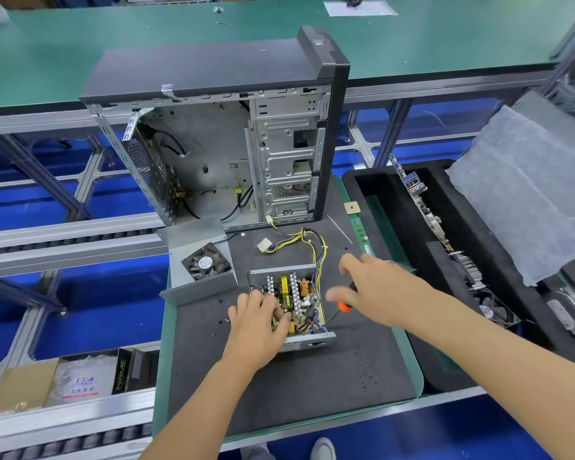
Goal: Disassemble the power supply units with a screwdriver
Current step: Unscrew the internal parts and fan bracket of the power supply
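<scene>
An open power supply unit (312, 338) sits on the black foam mat (292, 380), its circuit board exposed. My left hand (259, 322) reaches into the unit, fingers curled on the board's left side. My right hand (375, 290) holds a screwdriver (342, 307) with an orange and black handle, its shaft slanting down to the unit's right edge. The unit's removed metal cover (196, 283) with a black fan (206, 262) lies to the left. Yellow and black cables (307, 242) run from the unit toward the back.
An opened computer case (219, 141) stands behind the mat. A black tray (472, 260) on the right holds a motherboard and a fan. A green RAM stick (364, 239) and a small chip (352, 207) lie at the mat's right edge. Loose screws dot the mat.
</scene>
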Demonstrator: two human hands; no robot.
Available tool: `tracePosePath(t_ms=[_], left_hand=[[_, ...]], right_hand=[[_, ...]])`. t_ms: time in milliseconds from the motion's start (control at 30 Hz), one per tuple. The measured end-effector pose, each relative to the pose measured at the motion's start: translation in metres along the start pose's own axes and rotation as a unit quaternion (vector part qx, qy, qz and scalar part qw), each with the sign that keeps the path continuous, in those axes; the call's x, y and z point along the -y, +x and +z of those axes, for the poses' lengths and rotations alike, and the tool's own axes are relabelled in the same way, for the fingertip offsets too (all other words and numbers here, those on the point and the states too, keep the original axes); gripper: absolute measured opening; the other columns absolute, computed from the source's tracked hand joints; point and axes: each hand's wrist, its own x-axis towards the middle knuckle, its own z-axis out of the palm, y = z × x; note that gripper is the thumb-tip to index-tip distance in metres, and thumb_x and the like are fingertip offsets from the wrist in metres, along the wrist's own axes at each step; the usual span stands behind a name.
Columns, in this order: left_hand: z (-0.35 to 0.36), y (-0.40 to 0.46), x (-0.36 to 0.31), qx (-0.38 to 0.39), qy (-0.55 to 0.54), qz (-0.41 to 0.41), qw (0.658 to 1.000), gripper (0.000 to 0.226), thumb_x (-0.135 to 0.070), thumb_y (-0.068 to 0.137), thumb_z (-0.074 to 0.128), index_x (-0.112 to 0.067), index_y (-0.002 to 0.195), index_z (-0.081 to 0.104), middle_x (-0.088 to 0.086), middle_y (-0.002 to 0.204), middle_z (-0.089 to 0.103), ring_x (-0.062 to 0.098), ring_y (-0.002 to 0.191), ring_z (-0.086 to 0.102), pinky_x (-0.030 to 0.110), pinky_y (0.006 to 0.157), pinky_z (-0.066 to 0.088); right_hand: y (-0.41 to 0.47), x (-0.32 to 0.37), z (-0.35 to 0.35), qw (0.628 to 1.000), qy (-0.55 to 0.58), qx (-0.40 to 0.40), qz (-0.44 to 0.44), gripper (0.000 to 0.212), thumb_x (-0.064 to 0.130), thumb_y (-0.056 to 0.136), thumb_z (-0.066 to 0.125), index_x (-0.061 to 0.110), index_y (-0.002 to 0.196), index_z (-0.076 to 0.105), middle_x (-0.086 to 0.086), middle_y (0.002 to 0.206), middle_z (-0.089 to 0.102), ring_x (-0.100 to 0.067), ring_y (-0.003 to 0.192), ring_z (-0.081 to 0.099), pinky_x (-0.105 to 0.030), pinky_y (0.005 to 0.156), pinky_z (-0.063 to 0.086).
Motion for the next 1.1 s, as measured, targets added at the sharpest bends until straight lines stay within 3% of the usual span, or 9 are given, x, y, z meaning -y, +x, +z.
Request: tracePosePath(t_ms=[133, 333, 400, 500, 667, 733, 800, 900, 1100], left_hand=[[0.000, 0.001, 0.001, 0.004, 0.002, 0.000, 1.000, 0.023, -0.045, 0.098, 0.048, -0.030, 0.082, 0.044, -0.009, 0.093, 0.037, 0.017, 0.093, 0.031, 0.037, 0.084, 0.032], [0.001, 0.001, 0.000, 0.000, 0.004, 0.000, 1.000, 0.022, -0.045, 0.098, 0.049, -0.029, 0.083, 0.045, -0.009, 0.093, 0.037, 0.018, 0.094, 0.033, 0.037, 0.084, 0.032], [0.001, 0.001, 0.000, -0.002, -0.001, -0.001, 1.000, 0.023, -0.044, 0.098, 0.050, -0.029, 0.082, 0.045, -0.009, 0.092, 0.038, 0.018, 0.094, 0.033, 0.038, 0.084, 0.032], [0.001, 0.000, 0.000, -0.001, -0.004, -0.002, 1.000, 0.023, -0.045, 0.098, 0.049, -0.030, 0.081, 0.045, -0.009, 0.092, 0.037, 0.018, 0.094, 0.032, 0.038, 0.084, 0.032], [0.002, 0.001, 0.000, -0.002, 0.001, -0.001, 1.000, 0.023, -0.046, 0.098, 0.048, -0.030, 0.081, 0.044, -0.010, 0.091, 0.036, 0.018, 0.093, 0.032, 0.038, 0.084, 0.032], [0.002, 0.001, 0.001, -0.005, 0.002, 0.000, 1.000, 0.023, -0.046, 0.098, 0.049, -0.030, 0.081, 0.043, -0.010, 0.091, 0.035, 0.018, 0.093, 0.032, 0.038, 0.083, 0.032], [0.002, 0.000, 0.001, -0.006, 0.004, 0.000, 1.000, 0.023, -0.045, 0.098, 0.049, -0.030, 0.081, 0.044, -0.010, 0.091, 0.036, 0.018, 0.093, 0.032, 0.038, 0.083, 0.032], [0.002, 0.000, 0.001, -0.009, 0.004, 0.000, 1.000, 0.023, -0.045, 0.097, 0.049, -0.031, 0.081, 0.044, -0.010, 0.091, 0.036, 0.018, 0.093, 0.032, 0.038, 0.082, 0.031], [0.003, 0.001, 0.001, -0.011, 0.006, 0.001, 1.000, 0.023, -0.045, 0.098, 0.049, -0.030, 0.081, 0.044, -0.009, 0.091, 0.037, 0.019, 0.092, 0.033, 0.038, 0.082, 0.032]], right_hand=[[0.000, 0.002, 0.001, 0.990, -0.139, -0.010, -0.008, 0.035, 0.030, 0.103, 0.042, 0.024, 0.137, 0.039, -0.006, 0.098, 0.043, -0.024, 0.066, 0.042, -0.033, 0.050, 0.036], [0.001, 0.004, -0.004, 0.994, 0.079, -0.002, -0.073, 0.048, 0.046, 0.080, 0.076, 0.022, 0.109, 0.047, 0.004, 0.101, 0.053, -0.020, 0.091, 0.047, -0.032, 0.073, 0.040], [-0.001, 0.007, -0.005, 1.000, 0.002, 0.006, -0.022, 0.061, 0.066, 0.079, 0.066, 0.018, 0.112, 0.045, -0.001, 0.090, 0.053, -0.025, 0.081, 0.049, -0.034, 0.060, 0.038], [-0.002, 0.012, -0.005, 0.977, -0.197, -0.037, -0.071, 0.040, 0.041, 0.100, 0.047, 0.025, 0.136, 0.038, -0.006, 0.092, 0.046, -0.028, 0.073, 0.044, -0.034, 0.045, 0.029], [-0.002, 0.011, -0.002, 0.993, 0.051, -0.034, -0.104, 0.030, 0.037, 0.093, 0.058, 0.022, 0.114, 0.043, 0.002, 0.108, 0.058, -0.023, 0.093, 0.054, -0.040, 0.078, 0.050], [-0.001, 0.011, 0.001, 0.995, 0.035, -0.028, -0.091, 0.041, 0.056, 0.090, 0.056, 0.021, 0.107, 0.045, 0.001, 0.096, 0.058, -0.025, 0.087, 0.055, -0.038, 0.070, 0.048], [0.001, 0.011, 0.001, 0.997, -0.048, -0.045, -0.049, 0.064, 0.078, 0.085, 0.029, 0.020, 0.104, 0.047, 0.000, 0.077, 0.050, -0.026, 0.069, 0.049, -0.033, 0.052, 0.035], [-0.001, 0.012, 0.000, 0.968, -0.218, -0.089, -0.088, 0.041, 0.053, 0.101, 0.025, 0.029, 0.127, 0.044, -0.001, 0.074, 0.036, -0.025, 0.060, 0.036, -0.031, 0.043, 0.022], [-0.002, 0.011, 0.002, 0.990, 0.040, -0.054, -0.121, 0.039, 0.044, 0.089, 0.059, 0.021, 0.118, 0.046, 0.003, 0.104, 0.057, -0.022, 0.094, 0.051, -0.035, 0.077, 0.046]])
